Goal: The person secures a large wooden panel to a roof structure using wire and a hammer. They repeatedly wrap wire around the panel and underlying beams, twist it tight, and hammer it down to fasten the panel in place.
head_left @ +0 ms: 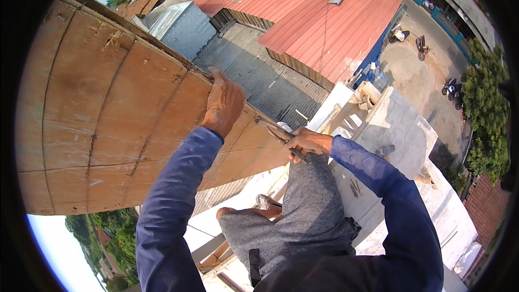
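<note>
A large brown wooden panel [124,113], crossed by dark lines that look like wires or seams, rises on the left. My left hand [226,100] grips its upper edge, with the fingertips hooked over the far side. In my right hand [312,141] is a pair of dark metal pincers [275,131], its handles in my closed fingers. The pincers' jaws lie against the panel's edge, to the right of my left hand. Whether they bite on a wire there is too small to tell.
Pale slabs or boards [400,135] lie to my right, with wooden pieces [367,94] at their far end. Below are a grey corrugated roof [270,81], a red metal roof [319,16] and a yard with parked motorbikes [421,46]. My foot [266,201] shows beside the panel.
</note>
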### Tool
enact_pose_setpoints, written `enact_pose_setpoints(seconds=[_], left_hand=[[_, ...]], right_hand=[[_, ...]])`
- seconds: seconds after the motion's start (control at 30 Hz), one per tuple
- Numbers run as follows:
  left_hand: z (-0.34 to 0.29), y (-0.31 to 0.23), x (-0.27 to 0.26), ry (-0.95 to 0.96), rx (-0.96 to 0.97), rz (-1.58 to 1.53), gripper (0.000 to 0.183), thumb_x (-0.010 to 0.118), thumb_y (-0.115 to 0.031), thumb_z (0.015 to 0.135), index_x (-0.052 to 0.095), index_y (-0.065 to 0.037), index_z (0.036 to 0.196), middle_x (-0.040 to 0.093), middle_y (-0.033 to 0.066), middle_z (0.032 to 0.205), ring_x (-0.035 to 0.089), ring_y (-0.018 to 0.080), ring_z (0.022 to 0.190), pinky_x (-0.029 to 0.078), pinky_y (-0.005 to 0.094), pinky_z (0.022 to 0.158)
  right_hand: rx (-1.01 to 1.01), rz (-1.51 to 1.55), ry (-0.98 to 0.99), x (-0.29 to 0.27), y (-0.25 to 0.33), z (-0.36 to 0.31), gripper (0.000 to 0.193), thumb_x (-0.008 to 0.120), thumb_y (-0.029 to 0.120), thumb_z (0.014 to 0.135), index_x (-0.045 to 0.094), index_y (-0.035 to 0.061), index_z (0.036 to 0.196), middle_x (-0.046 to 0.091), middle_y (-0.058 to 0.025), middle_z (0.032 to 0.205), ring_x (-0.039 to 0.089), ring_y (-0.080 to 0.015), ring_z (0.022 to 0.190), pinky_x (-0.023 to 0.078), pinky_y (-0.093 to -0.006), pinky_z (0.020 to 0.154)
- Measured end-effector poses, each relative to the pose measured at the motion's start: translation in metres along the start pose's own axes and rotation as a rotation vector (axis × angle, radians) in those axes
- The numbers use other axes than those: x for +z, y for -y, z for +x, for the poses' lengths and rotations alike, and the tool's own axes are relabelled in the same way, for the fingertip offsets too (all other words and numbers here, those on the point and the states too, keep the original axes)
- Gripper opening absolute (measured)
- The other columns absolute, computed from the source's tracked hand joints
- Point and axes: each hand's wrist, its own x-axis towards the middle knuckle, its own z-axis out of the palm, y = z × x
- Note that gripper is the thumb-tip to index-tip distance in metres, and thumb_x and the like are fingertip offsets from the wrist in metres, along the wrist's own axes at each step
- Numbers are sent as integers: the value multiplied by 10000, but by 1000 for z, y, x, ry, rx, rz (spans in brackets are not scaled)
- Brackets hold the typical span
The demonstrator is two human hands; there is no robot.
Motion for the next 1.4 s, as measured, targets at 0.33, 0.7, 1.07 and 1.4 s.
enact_pose_setpoints(seconds=[0.33,0.7,1.07,1.4], left_hand=[[3,11,-14,170,101,-49,459,569,-479,957,781,-75,1005,759,123,932,712,288,928,403,599,1031],[1,10,-11,149,72,-134,247,656,-295,895,788,-119,1008,763,85,946,713,277,937,415,580,1013],[-5,7,-13,80,36,-126,254,669,-321,882,787,-141,1017,766,79,975,712,258,962,436,539,995],[-3,2,-5,52,19,-148,255,674,-322,892,780,-171,1068,765,46,1036,701,236,1050,428,503,1006]], right_hand=[[25,-111,-33,0,-12,-20,340,661,101,895,612,-75,1182,665,-157,887,678,-203,753,560,-320,711],[-601,-1460,-943,61,-43,-49,524,616,70,834,604,137,1354,604,-196,1165,487,-419,1264,308,-548,1115],[-480,-1308,-1011,99,-34,-7,539,701,127,767,671,141,1305,582,-208,1218,355,-434,1357,151,-614,1153],[-257,-1461,-888,85,-8,6,483,634,171,818,672,187,1300,652,-130,1036,473,-334,1099,253,-545,974]])
